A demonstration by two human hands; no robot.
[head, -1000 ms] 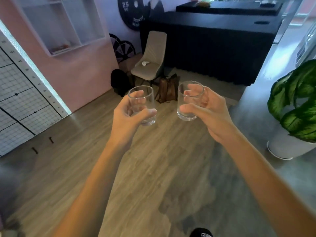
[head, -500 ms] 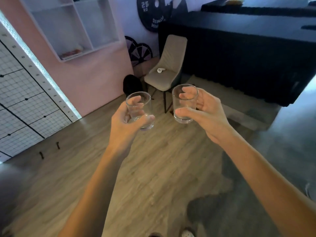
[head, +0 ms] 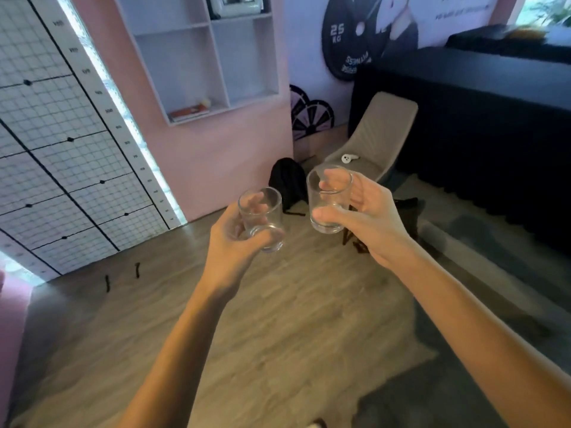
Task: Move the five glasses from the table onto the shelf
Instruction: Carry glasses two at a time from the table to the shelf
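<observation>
Now the shelf (head: 204, 60) has swung closer and more central than a moment ago, so the carry is nearing its end. Left hand (head: 234, 242) grips one glass (head: 262, 219), right hand (head: 367, 220) another (head: 327, 202), both upright in mid-air.

There is only one view, from a wide-angle camera worn on the person's head. It looks forward and down, over both outstretched forearms, so the left hand (head: 234, 242) and the right hand (head: 367, 223) are close to the lens and near the middle of the picture. Below them the view reaches the wooden floor (head: 278, 335). Farther away it faces a pink wall with a white shelf (head: 210, 66) at the upper middle. The wide lens bends straight lines near the edges.
</observation>
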